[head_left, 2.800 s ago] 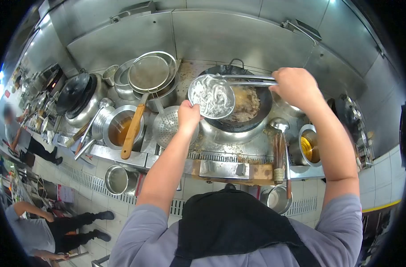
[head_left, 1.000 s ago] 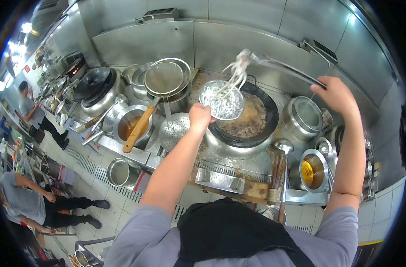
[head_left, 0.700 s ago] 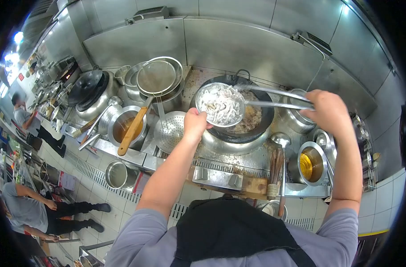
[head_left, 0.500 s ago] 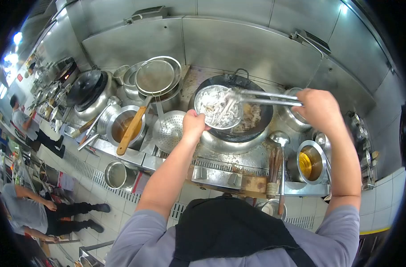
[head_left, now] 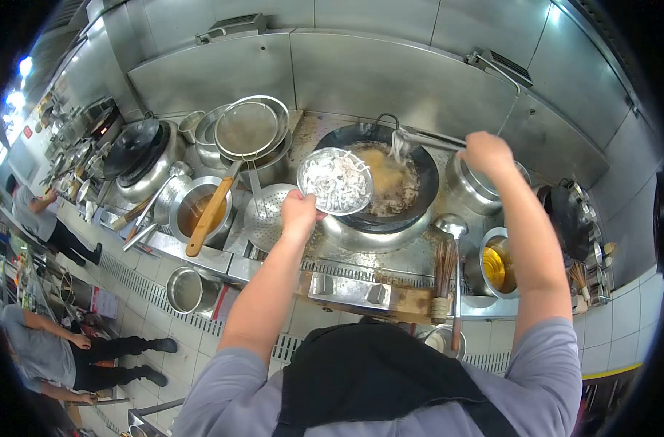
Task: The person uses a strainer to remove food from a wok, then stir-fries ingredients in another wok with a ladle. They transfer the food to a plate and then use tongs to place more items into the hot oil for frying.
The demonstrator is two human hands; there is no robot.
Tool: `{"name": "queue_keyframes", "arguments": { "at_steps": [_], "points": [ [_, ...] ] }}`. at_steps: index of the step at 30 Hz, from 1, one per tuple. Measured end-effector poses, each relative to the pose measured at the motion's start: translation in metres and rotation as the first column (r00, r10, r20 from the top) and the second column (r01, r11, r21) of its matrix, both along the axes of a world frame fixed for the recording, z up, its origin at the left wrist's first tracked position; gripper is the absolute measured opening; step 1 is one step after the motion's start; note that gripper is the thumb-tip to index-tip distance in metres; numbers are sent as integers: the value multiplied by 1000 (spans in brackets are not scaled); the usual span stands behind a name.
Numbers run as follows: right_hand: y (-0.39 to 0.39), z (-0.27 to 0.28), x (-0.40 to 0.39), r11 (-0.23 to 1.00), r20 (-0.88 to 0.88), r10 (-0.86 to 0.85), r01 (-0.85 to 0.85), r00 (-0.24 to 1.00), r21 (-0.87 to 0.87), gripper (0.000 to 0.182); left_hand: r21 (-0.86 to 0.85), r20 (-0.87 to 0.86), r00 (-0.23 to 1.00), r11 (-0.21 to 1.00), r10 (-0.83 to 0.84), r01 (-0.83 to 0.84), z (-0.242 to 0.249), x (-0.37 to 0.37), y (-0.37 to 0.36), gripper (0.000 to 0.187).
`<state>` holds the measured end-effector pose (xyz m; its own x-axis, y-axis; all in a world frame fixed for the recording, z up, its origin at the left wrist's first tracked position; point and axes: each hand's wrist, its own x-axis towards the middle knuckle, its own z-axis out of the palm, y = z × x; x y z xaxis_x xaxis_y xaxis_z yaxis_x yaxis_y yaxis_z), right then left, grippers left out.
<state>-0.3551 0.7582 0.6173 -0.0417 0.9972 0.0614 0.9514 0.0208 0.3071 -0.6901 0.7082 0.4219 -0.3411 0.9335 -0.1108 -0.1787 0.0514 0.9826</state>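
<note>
My left hand (head_left: 301, 216) grips the edge of a round metal bowl (head_left: 335, 181) full of whitish, coated pieces, held over the left side of a black wok (head_left: 424, 191). My right hand (head_left: 487, 154) is closed on metal tongs (head_left: 435, 140) that reach in from the right. The tips of the tongs are over the wok's upper part, with a pale piece at them. Bubbling oil and browned pieces (head_left: 383, 182) fill the wok's middle.
Strainers (head_left: 249, 130), a perforated ladle (head_left: 268, 218) and a pot of brown liquid (head_left: 198, 207) are on the left. To the right stand a ladle (head_left: 452, 225), a bamboo brush (head_left: 443, 277) and a pot of yellow oil (head_left: 495, 269). Two people (head_left: 55, 342) (head_left: 37, 218) stand far left.
The bowl has moved left with my left hand, uncovering more of the wok. The tongs have left the bowl and are now over the wok's upper part.
</note>
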Motion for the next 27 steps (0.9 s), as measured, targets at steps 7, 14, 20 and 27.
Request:
{"name": "queue_keyframes", "arguments": {
  "at_steps": [7,14,20,27],
  "points": [
    [-61,50,-21,972,-70,212,-202,975,121,38,20,-239,971,1000,24,-19,-3,1,-2,11],
    [-67,27,-39,916,102,399,-400,911,-12,30,2,-264,964,1000,-20,21,12,14,3,13],
    [-86,90,-18,953,56,186,-193,981,233,28,-23,-111,994,1000,2,-5,-17,3,12,12],
    [-52,68,5,991,25,-37,34,999,126,30,-33,-89,996,999,-17,14,-8,-9,1,7]
  ]
}}
